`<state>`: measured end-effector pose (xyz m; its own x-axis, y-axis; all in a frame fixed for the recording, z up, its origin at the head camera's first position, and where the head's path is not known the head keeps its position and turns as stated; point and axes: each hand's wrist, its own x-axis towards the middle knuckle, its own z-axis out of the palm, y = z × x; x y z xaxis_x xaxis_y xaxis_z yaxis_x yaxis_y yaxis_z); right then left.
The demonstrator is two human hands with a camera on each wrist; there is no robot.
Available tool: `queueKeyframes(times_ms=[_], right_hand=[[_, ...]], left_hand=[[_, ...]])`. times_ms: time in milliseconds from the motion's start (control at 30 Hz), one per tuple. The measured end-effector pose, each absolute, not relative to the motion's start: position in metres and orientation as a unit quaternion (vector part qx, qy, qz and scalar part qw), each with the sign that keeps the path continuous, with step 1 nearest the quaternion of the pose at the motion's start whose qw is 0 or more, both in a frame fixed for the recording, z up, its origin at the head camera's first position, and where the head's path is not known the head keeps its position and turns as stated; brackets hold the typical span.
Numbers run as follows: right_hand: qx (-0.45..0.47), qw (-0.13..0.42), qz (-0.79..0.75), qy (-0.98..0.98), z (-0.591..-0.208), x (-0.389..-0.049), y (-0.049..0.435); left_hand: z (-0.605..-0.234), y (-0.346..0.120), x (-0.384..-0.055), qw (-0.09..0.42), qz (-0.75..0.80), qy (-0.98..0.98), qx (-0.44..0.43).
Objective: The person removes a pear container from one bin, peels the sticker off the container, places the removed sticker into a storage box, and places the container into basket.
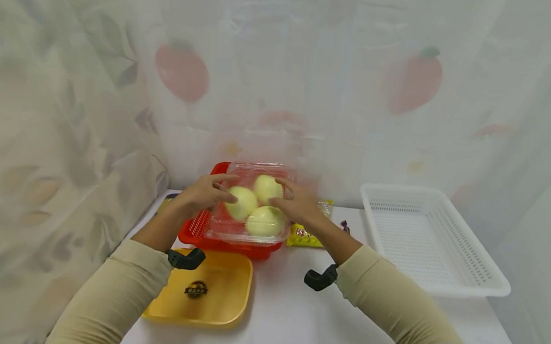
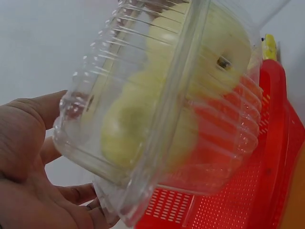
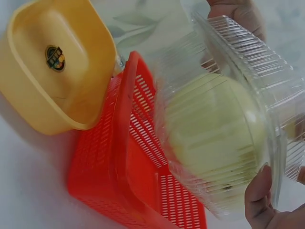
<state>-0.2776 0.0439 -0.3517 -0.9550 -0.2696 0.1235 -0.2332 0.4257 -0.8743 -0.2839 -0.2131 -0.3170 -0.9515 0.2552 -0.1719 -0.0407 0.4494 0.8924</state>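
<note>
Both hands hold a clear plastic lidded box with three pale yellow-green fruits inside, apples or pears by their look. My left hand grips its left side, and my right hand grips the right side. In the left wrist view, the left fingers reach round one end of the box. The right thumb presses against the rim in the right wrist view. Below the box is a red perforated basket, partly hidden by it in the head view.
A yellow tray with a dark label lies in front of the red basket. To the right stands a large white perforated basket. Between the baskets are a yellow packet and a small purple item. A printed curtain hangs behind the table.
</note>
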Motion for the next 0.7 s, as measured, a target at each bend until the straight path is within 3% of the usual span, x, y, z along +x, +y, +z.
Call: queueKeyframes(times_ms=[200, 467, 700], right_hand=[[-0.128, 0.072, -0.528, 0.837, -0.362, -0.287, 0.032], [-0.128, 0.061, -0.489, 0.861, -0.373, -0.300, 0.020], [-0.124, 0.084, -0.492, 0.858, -0.382, -0.311, 0.012]], left_hand=[[-0.329, -0.223, -0.294, 0.156, 0.526, 0.834, 0.046], [-0.343, -0.231, -0.307, 0.154, 0.528, 0.834, 0.044], [-0.354, -0.234, -0.313, 0.146, 0.528, 0.836, 0.006]])
